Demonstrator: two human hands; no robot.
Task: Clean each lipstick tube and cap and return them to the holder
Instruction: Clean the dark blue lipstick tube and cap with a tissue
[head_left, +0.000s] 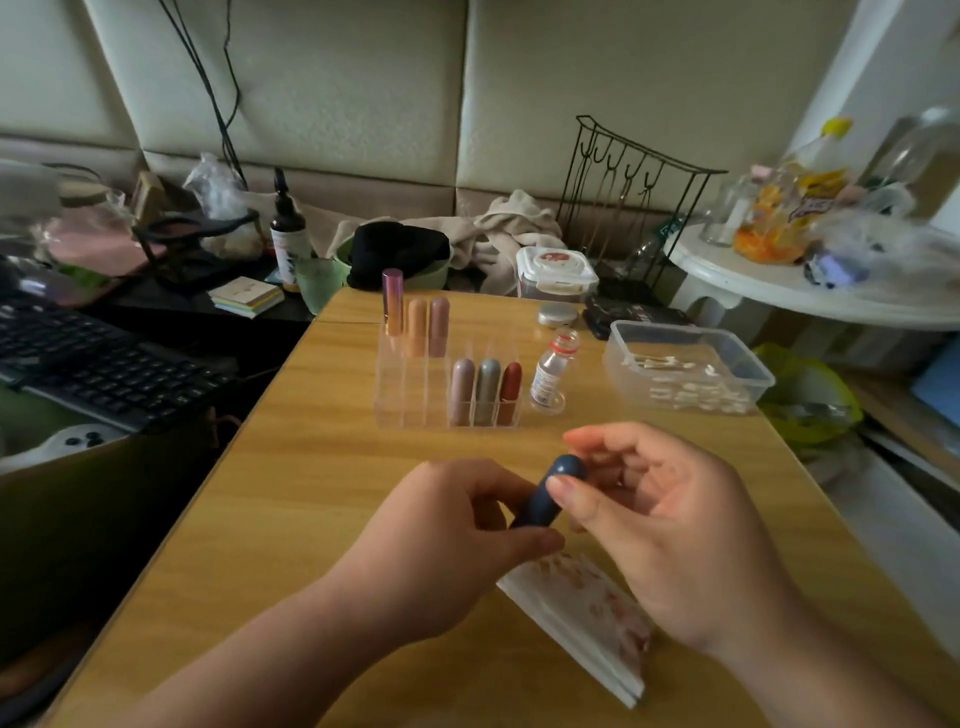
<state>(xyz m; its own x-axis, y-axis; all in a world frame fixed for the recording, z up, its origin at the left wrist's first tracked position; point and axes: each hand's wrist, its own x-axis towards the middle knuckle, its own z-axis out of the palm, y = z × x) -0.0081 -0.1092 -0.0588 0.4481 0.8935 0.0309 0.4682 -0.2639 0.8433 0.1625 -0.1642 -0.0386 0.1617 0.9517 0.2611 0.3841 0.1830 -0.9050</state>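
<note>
Six lipsticks (487, 389) in holder (405, 397), one blue tube (535, 506).

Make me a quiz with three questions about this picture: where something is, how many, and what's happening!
1. Where is the small bottle compared with the holder? A) left of it B) right of it C) inside it
2. How many lipsticks stand in the holder? A) six B) four C) nine
3. The dark blue lipstick is: A) lying untouched B) standing in the holder C) held by both hands
Answers: 1 B, it stands by the holder's right wall. 2 A, three behind, three in front. 3 C, left hand and right hand grip it.
</note>
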